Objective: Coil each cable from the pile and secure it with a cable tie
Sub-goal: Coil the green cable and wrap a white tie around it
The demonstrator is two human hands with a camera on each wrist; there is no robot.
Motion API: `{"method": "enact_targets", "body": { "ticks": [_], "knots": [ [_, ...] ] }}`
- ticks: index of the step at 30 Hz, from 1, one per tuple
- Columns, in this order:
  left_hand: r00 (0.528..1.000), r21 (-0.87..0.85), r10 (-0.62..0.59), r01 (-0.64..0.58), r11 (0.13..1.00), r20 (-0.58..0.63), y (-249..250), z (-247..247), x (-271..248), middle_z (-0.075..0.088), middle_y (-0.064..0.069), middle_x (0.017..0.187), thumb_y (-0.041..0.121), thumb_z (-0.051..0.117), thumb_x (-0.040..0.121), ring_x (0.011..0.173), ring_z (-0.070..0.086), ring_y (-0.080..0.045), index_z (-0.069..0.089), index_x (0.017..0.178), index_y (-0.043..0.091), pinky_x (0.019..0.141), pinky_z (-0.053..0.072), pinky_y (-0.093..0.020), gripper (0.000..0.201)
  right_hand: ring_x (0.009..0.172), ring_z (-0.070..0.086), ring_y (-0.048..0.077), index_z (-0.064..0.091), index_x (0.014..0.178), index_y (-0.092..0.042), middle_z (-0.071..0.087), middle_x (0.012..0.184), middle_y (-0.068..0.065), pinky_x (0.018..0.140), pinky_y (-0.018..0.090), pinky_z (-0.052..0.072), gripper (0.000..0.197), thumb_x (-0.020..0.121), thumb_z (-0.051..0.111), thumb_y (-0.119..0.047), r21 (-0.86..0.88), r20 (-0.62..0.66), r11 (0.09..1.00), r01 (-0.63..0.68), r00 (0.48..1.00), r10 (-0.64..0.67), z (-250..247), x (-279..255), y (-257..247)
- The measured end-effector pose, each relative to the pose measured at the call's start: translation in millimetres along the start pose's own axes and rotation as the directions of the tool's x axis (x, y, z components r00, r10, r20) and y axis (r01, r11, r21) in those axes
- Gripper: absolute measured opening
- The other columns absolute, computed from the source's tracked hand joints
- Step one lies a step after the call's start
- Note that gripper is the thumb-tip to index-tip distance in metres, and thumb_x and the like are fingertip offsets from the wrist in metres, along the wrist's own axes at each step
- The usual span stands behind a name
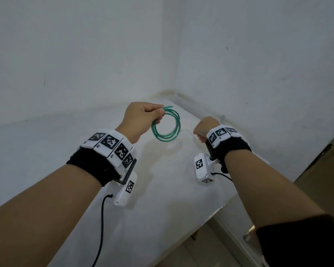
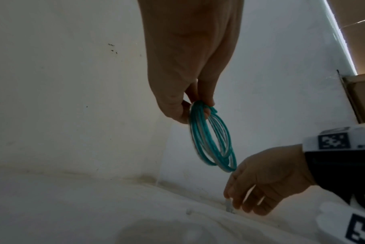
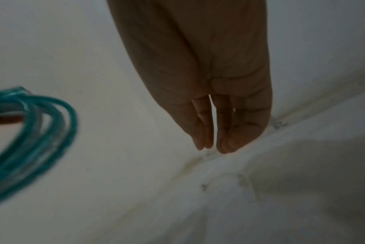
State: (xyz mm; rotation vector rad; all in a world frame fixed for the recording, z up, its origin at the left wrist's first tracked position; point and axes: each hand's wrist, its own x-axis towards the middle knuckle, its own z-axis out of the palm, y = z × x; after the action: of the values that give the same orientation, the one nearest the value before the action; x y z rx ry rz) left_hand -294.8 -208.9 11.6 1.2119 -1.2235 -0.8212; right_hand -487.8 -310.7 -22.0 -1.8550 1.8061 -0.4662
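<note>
Cable (image 1: 166, 123) in left hand (image 1: 138, 118)

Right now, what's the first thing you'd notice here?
The green cable, wound into a ring, stands out against all the white; the left hand pinches its top and holds it above the table. To its right, the right hand reaches down to the table by the wall. Both wrists wear bands with black-and-white squares.

One coiled green cable (image 1: 166, 123), two hands, one white table (image 1: 162, 189)
</note>
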Motion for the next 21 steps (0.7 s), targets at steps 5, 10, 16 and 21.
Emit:
{"method": "enact_targets", "body": {
  "ticks": [5,10,16,21],
  "knots": [
    [0.999,-0.064,-0.029,0.028,0.998,-0.014,-3,-6,9,0.066,-0.01,0.084,0.005,0.061,0.089,0.07,0.058,-0.014,0.066,0.108,0.003,0.076,0.055,-0.021,0.02,0.092,0.065,0.028,0.061,0.066,-0.011,0.066,0.088,0.007,0.08,0.04,0.055,0.025,0.088,0.064,-0.021,-0.472,0.048,0.878,0.081,0.997,-0.067,3,5,1],
    [0.999,-0.121,-0.044,0.045,0.992,0.007,-8,-16,12,0.065,-0.01,0.086,0.004,0.057,0.091,0.069,0.057,-0.014,0.065,0.111,0.006,0.073,0.055,-0.018,0.022,0.106,0.06,0.028,0.065,0.103,-0.014,0.064,0.116,0.007,0.091,0.047,0.05,0.018,0.092,0.059,-0.025,-0.618,0.143,0.779,0.107,0.99,-0.022,11,10,1],
    [0.998,-0.133,-0.068,0.066,0.989,-0.011,-12,-26,11,0.066,-0.011,0.085,0.004,0.059,0.09,0.069,0.058,-0.014,0.064,0.112,0.004,0.071,0.055,-0.017,0.023,0.086,0.064,0.025,0.063,0.087,-0.01,0.067,0.105,0.008,0.077,0.041,0.057,0.014,0.085,0.064,-0.024,-0.564,0.158,0.817,0.12,0.987,-0.036,16,30,-6],
    [0.993,-0.146,-0.065,0.05,0.988,-0.099,-4,-42,5,0.065,-0.014,0.085,0.004,0.062,0.087,0.069,0.059,-0.016,0.066,0.108,-0.001,0.073,0.056,-0.02,0.022,0.047,0.058,0.021,0.05,0.078,-0.009,0.054,0.071,0.016,0.043,0.023,0.052,0.023,0.087,0.05,0.012,0.431,0.125,0.903,-0.006,0.991,-0.053,11,4,-55]
  ]
}}
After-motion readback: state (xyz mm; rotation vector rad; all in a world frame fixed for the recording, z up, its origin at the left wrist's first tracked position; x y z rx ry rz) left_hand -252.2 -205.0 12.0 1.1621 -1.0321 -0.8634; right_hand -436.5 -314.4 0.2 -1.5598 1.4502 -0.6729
